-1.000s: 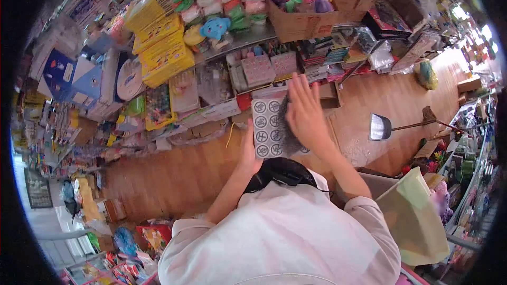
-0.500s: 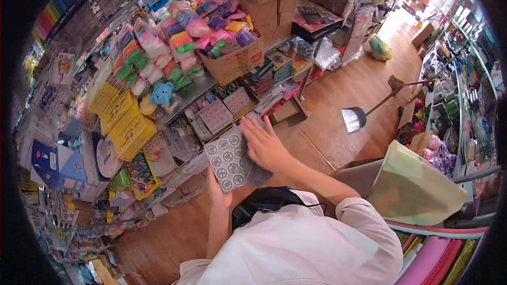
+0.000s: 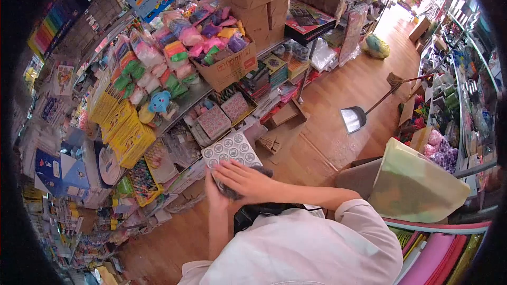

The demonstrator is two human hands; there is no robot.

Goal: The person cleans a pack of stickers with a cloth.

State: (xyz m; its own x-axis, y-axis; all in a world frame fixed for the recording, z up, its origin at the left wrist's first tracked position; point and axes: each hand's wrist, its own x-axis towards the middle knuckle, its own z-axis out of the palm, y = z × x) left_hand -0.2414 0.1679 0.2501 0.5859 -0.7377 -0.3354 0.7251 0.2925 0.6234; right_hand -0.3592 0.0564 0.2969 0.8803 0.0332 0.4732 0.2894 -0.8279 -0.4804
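Note:
A whitish box [image 3: 235,148] printed with rows of round grey designs is held up in front of my chest. My left hand [image 3: 216,196] grips it from the near left side, its fingers partly hidden behind the box. Over the near part of the box lies my right hand [image 3: 245,181], its fingers together and pressing a dark grey cloth [image 3: 228,192] against the surface. More of the cloth shows beyond the back of that hand. The underside of the box is hidden.
On the left, shelves carry yellow packs [image 3: 127,132], a carton of colourful bags [image 3: 227,68] and patterned pink boxes [image 3: 214,122]. A dustpan [image 3: 354,119] and a broom [image 3: 395,79] are on the wooden floor [image 3: 327,142]. Rolled sheets [image 3: 430,253] sit at the lower right.
My right hand and the cloth have moved from the box's right edge down and left onto its near part. The box has turned and now lies flatter, with its far rows showing.

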